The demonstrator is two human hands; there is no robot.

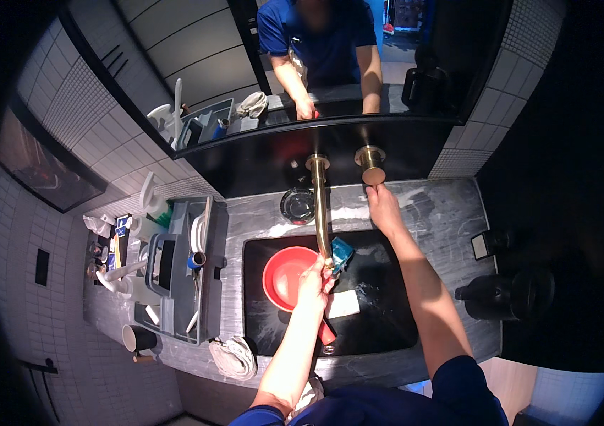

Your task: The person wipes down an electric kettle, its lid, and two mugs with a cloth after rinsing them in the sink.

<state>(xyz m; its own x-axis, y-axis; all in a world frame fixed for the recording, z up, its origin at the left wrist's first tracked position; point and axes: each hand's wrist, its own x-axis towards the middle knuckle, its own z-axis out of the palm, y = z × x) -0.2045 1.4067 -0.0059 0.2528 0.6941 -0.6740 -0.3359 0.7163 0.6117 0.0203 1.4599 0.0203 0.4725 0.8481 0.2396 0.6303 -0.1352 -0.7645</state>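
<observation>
My left hand (315,285) is at the outlet end of the brass wall faucet spout (320,213), over the right rim of a red plastic basin (283,277). Whether its fingers grip the spout cannot be made out. My right hand (385,209) has its thumb and fingers at the underside of the round brass faucet knob (372,173). The basin, with a red handle (326,333) below it, is in the black sink (382,330). Beside the spout's end lies a teal packet or sponge (342,253); a white rectangular pad (343,303) lies right of my left hand.
A grey caddy (174,314) with brushes, tape and spray bottles stands left on the marble counter (430,213). Near it are a folded cloth (233,357) and a dark cup (139,338). A glass ashtray (298,205) sits behind the sink. Black kettle-like vessel (493,297) at right; mirror (217,64) above.
</observation>
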